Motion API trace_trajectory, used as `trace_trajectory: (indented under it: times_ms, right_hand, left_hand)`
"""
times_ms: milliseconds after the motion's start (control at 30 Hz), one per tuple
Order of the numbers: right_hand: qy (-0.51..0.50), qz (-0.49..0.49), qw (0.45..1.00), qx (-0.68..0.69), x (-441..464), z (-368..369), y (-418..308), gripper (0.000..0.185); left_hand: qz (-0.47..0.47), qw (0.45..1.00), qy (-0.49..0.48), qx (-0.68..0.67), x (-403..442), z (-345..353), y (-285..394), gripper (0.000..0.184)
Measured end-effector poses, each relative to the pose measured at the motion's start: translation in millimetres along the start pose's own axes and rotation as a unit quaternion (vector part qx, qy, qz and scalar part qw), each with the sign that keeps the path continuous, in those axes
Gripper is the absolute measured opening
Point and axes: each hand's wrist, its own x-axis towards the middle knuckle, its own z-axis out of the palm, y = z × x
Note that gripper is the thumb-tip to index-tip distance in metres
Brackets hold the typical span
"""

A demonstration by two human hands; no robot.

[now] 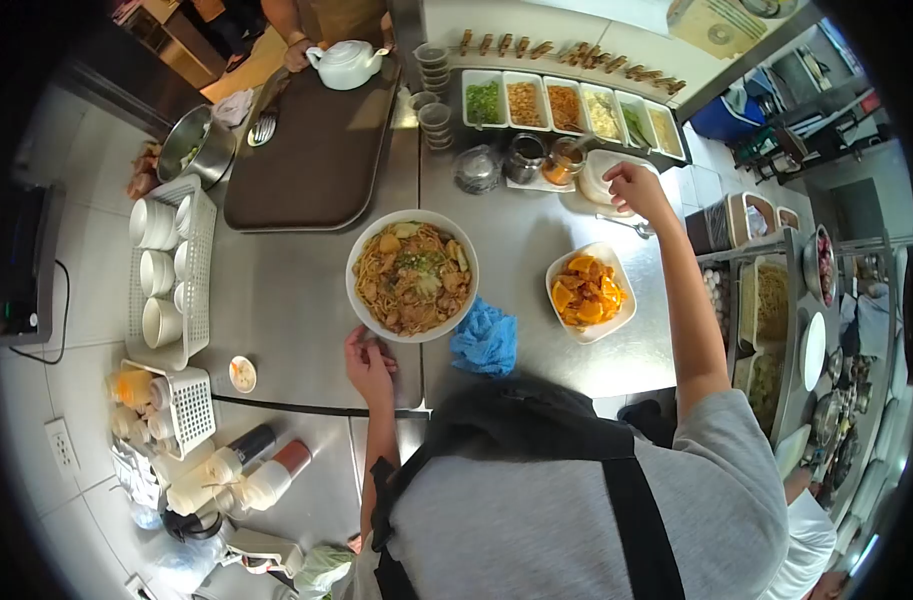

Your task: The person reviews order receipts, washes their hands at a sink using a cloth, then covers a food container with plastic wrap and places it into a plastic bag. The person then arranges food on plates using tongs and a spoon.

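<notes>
A large white bowl of noodles (413,275) with meat pieces and chopped green topping stands on the steel counter. Just below its left rim rests my left hand (372,362), fingers loosely apart and nothing visible in them. My right hand (633,189) reaches over a round white container (594,180) at the right, its fingers bent together in a pinch; whatever is between them is too small to make out. Beside that container lies a metal spoon (631,227). A squarish white dish of orange-coloured food (589,292) sits below my right hand. A crumpled blue cloth (484,338) lies against the bowl.
A brown tray (301,165) bears a white teapot (346,65), with another person's hand (297,55) beside it. Topping trays (523,105) and jars (525,158) line the back. Cup baskets (198,270) and sauce bottles (276,477) stand left.
</notes>
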Motion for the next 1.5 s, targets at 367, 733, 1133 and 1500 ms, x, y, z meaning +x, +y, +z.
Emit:
trace_trajectory:
  times_ms: [367, 733, 1133, 1500]
  right_hand:
    - [0.068, -0.093, 0.965, -0.236, -15, -11, 82, 0.018]
    - [0.069, -0.185, 0.930, -0.309, -24, -2, 116, 0.019]
    - [0.015, -0.147, 0.895, -0.421, -4, 5, 118, 0.014]
    - [0.049, -0.206, 0.977, 0.032, -8, -29, -47, 0.029]
  left_hand:
    - [-0.022, 0.999, -0.016, -0.036, 4, -5, 2, 0.028]
    - [0.009, 1.000, -0.006, -0.007, 2, -2, 3, 0.025]
    - [0.018, 1.000, 0.003, 0.005, -1, -3, 4, 0.025]
    - [0.025, 1.000, -0.007, -0.016, -3, -1, -3, 0.024]
